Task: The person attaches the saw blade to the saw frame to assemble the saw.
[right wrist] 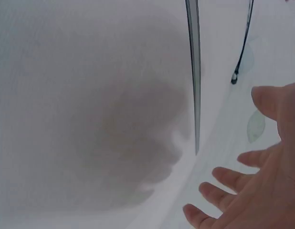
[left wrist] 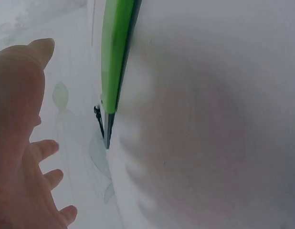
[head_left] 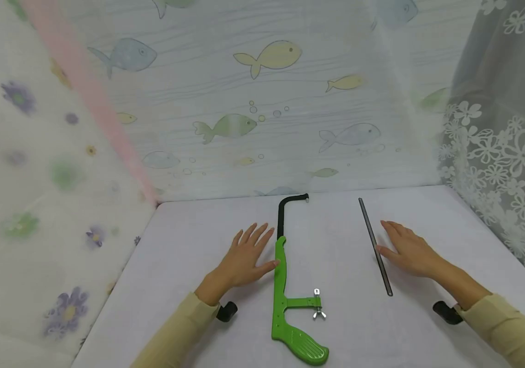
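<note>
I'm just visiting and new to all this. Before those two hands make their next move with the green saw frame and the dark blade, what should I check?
1. Left hand free: ok; it is open above the table, holding nothing.
2. Right hand free: ok; it is also open and holds nothing.
3. Saw frame resting steadily: ok; it lies flat on the table.
4. Blade fitted in the frame: not ok; it lies apart, to the right of the frame.
5. Wing nut loose enough to turn: cannot tell from these pictures.
6. Blade facing the right way: cannot tell; too little detail shows.
</note>
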Demonstrator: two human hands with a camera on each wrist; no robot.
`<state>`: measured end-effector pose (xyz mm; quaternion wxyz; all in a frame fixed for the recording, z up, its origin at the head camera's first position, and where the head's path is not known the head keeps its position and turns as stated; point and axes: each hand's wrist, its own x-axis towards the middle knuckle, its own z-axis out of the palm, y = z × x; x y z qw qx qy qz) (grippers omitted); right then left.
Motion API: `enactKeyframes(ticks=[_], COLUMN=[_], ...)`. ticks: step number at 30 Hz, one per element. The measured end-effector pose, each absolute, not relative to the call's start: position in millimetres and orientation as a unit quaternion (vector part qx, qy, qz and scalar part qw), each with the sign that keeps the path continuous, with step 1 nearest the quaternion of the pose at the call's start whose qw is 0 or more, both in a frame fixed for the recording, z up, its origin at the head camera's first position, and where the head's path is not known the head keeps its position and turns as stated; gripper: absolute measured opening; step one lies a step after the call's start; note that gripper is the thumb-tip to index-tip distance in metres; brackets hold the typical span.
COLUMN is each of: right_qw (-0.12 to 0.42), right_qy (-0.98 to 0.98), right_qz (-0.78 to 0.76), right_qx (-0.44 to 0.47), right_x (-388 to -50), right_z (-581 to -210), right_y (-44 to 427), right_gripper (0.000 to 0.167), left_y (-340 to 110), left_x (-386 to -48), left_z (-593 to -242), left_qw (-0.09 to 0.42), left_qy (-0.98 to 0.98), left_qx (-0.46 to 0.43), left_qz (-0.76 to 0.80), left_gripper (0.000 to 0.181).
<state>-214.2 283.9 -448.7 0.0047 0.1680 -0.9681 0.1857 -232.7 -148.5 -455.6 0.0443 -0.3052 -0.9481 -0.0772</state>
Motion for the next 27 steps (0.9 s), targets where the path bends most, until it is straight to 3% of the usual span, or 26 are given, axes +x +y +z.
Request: enactKeyframes(ticks=[20, 27], right_qw=[-0.057, -0.055], right_qy=[-0.944, -0.950], right_qz=[0.317, 0.303], right_qx=[0.072, 0.058], right_x=[-216, -220], right_z=[-447, -446], right_y=[275, 274], right_gripper=[0.067, 0.052], left_y=[-130, -125], left_x=[-214, -213], left_z=[-461, -461], left_qw=[-0.017, -0.019], left_qy=[-0.939, -0.933], left_qx=[-0.317, -0.334], left_qz=[-0.130, -0.129], left_gripper=[0.087, 0.083])
